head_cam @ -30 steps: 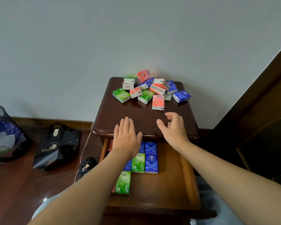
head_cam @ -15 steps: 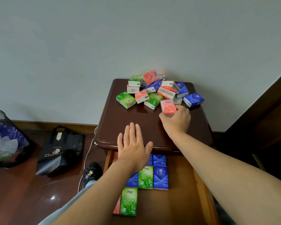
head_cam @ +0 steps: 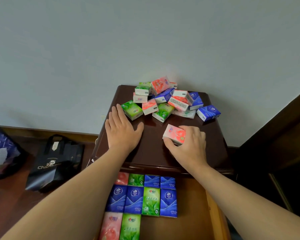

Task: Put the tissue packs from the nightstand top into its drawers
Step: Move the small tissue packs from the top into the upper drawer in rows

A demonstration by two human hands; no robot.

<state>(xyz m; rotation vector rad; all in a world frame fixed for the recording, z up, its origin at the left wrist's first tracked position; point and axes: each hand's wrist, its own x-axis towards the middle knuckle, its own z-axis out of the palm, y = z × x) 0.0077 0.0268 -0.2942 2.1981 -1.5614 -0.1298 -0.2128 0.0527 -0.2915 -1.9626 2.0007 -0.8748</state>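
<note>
Tissue packs, small plastic-wrapped blocks in pink, green and blue, are lying in a loose heap (head_cam: 170, 101) at the far edge of the dark polished wooden nightstand top (head_cam: 152, 153), probably dumped there for sorting. One pink tissue pack (head_cam: 175, 133) is sitting apart from the heap, toward the near right of the top, because the right hand (head_cam: 189, 144) is gripping it: thumb on its near side, fingers (head_cam: 191, 131) curling over the far side, seemingly ready to carry it down. The left hand (head_cam: 123, 130) is lying flat on the top near its left edge, fingers straight and close together, fingertips just beside a green pack (head_cam: 132, 110) (likely the next pick).

Below the near edge, the open light-wood drawer (head_cam: 194, 213) is holding packs laid flat in neat rows against its left side, presumably to save room. Ten are showing there: five blue, three green, two pink. In the heap I am counting roughly fourteen, though overlaps are hiding some, so the colour split is uncertain.
</note>
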